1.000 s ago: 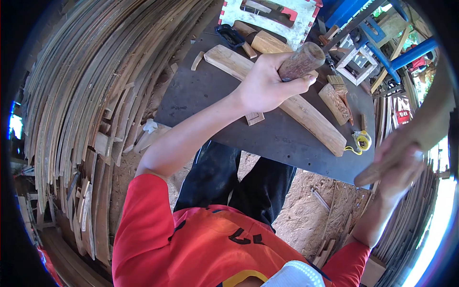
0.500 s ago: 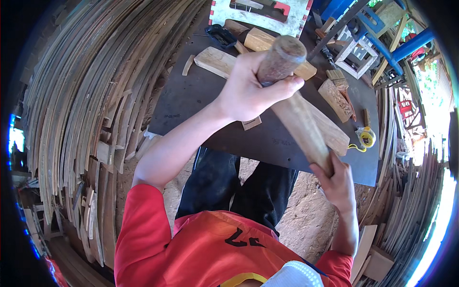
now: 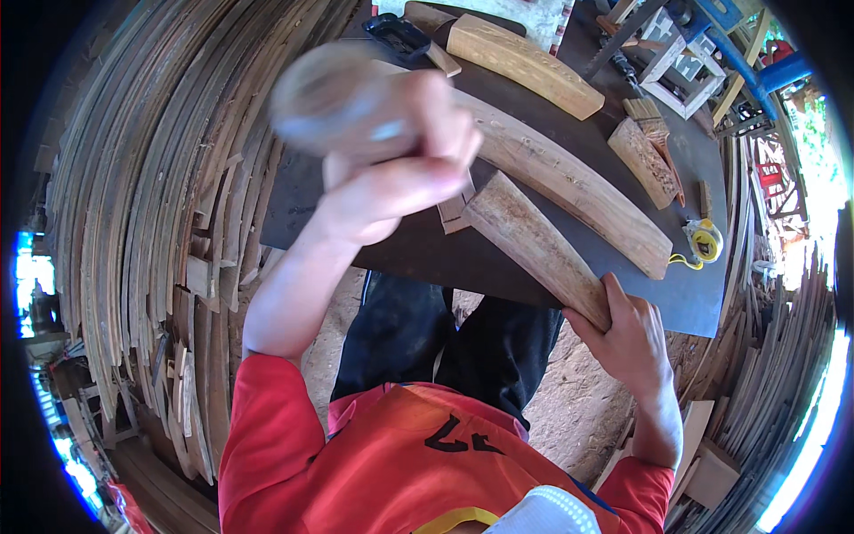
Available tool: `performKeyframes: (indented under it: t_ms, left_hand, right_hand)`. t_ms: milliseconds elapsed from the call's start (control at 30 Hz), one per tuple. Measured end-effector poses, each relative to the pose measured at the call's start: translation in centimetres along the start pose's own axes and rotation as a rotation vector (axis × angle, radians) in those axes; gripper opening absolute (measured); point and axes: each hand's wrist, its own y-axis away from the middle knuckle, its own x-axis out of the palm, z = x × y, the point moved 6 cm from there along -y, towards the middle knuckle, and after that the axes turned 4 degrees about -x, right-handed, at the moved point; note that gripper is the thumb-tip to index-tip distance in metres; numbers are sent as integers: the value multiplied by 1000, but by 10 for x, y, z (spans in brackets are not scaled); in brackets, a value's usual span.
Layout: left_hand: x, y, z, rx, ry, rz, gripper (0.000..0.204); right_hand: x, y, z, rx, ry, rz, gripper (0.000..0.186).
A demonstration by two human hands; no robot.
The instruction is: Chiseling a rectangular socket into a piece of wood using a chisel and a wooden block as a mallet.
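My left hand is raised over the left part of the table, closed around a thick, round-ended wooden tool. Motion smears this tool, so its exact kind and far end cannot be made out. My right hand grips the near end of a curved wooden piece, fingers on one side and thumb on the other. That piece slants up and left over the near table edge. Just beyond it lies a longer curved board, and a small wood block shows beside its far end.
On the dark table lie a thick wooden block, a brush, a rough wood block, a yellow tape measure and a black tray. Stacked wood strips line the left side.
My left hand has swung left and toward me with the tool, away from the curved piece. The curved piece's far end is now uncovered; my right hand keeps its hold.
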Motion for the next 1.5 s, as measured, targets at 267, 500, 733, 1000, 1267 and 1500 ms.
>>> performKeyframes:
  t_ms: [267, 500, 733, 1000, 1267, 1500]
  left_hand:
    - [-17, 27, -24, 57, -220, 103, 24]
    - [-15, 24, -22, 22, -204, 163, 24]
    - [-14, 24, -17, 17, -188, 67, 20]
    - [-4, 11, -4, -51, -111, 46, 15]
    - [-10, 13, -5, -39, -103, 59, 15]
    - [-44, 31, -27, 135, 19, -8, 21]
  right_hand:
    - [4, 2, 1, 29, -58, 35, 61]
    - [1, 2, 5, 29, -48, 30, 58]
    - [-4, 1, 7, -7, -80, -22, 53]
    - [-4, -4, 8, 51, -43, -74, 49]
    - [1, -7, 7, 9, 14, -119, 50]
    - [10, -7, 2, 37, -50, -76, 50]
